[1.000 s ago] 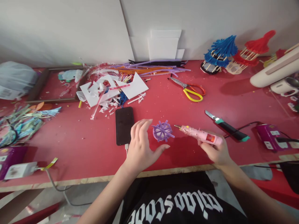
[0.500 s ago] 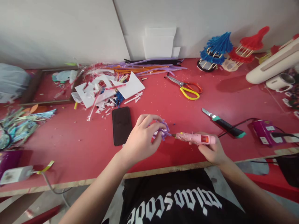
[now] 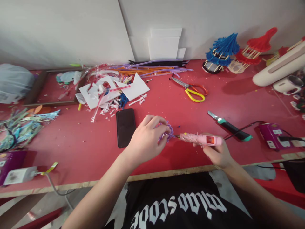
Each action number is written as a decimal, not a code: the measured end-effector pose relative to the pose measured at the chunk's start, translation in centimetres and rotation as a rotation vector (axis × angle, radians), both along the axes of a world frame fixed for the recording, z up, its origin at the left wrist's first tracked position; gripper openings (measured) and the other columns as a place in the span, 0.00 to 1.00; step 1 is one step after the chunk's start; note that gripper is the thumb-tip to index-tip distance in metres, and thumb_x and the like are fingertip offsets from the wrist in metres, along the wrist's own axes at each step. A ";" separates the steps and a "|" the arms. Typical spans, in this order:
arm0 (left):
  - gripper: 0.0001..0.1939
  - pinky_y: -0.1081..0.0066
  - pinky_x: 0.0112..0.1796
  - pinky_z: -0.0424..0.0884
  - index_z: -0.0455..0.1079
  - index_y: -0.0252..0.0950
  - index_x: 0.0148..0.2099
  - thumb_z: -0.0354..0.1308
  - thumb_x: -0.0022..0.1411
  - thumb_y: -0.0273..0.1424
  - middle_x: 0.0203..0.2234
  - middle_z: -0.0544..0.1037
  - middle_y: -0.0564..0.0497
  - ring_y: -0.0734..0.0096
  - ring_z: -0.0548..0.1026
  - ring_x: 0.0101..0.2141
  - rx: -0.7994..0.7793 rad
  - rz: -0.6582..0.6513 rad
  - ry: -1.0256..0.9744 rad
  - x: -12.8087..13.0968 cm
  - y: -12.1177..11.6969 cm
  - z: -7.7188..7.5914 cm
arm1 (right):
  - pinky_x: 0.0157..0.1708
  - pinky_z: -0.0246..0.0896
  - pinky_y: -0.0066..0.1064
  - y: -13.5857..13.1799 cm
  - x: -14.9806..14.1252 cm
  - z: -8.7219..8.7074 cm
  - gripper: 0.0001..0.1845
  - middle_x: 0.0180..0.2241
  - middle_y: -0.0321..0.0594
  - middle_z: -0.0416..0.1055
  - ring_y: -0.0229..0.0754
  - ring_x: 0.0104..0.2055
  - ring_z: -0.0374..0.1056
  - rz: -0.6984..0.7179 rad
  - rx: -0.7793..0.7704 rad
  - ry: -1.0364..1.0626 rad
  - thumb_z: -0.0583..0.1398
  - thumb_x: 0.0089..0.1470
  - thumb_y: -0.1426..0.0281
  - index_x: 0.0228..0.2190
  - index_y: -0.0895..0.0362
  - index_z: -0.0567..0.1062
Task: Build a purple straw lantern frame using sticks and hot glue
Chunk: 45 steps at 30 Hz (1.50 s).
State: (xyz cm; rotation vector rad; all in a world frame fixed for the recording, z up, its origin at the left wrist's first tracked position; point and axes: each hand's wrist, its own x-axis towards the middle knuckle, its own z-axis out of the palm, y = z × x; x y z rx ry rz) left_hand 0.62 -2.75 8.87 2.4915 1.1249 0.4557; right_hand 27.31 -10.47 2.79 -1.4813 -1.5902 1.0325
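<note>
My left hand is closed on a small round piece of purple pipe cleaner, most of it hidden behind my fingers. In my right hand is a pink hot glue gun, its body lying level and its nozzle pointing left. The metal tip is at the right edge of the purple piece; whether they touch I cannot tell. Just left of my left hand lies a black phone on the red table.
Scissors and a green-black utility knife lie beyond my right hand. Paper scraps and pipe cleaners are heaped at the back. Blue and red pipe-cleaner towers stand back right, near a purple power socket.
The view has shifted slightly, so the table's things appear a little further right. Both hands keep their holds, and the glue gun's tip stays by the purple piece.
</note>
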 end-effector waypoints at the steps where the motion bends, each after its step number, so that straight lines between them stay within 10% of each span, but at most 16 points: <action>1: 0.08 0.59 0.49 0.71 0.76 0.38 0.42 0.56 0.64 0.26 0.45 0.76 0.47 0.58 0.70 0.46 0.001 -0.001 0.007 0.1 0.0 0.0 | 0.28 0.67 0.31 0.0 0.0 0.0 0.12 0.20 0.35 0.71 0.40 0.22 0.67 0.002 -0.001 -0.001 0.56 0.45 0.76 0.29 0.55 0.80; 31: 0.06 0.59 0.48 0.70 0.73 0.36 0.41 0.55 0.66 0.25 0.41 0.75 0.46 0.61 0.71 0.43 -0.021 0.056 -0.057 0.3 0.4 -0.5 | 0.20 0.59 0.27 0.5 -0.8 -0.2 0.06 0.19 0.34 0.70 0.38 0.21 0.65 -0.063 0.015 -0.086 0.58 0.47 0.73 0.22 0.55 0.73; 45: 0.01 0.57 0.49 0.67 0.69 0.37 0.39 0.57 0.64 0.28 0.40 0.74 0.46 0.59 0.71 0.43 0.003 0.261 -0.073 0.7 0.2 -1.5 | 0.34 0.70 0.33 0.7 1.6 -0.9 0.17 0.33 0.37 0.79 0.45 0.34 0.76 -0.014 0.037 -0.263 0.57 0.47 0.76 0.40 0.54 0.78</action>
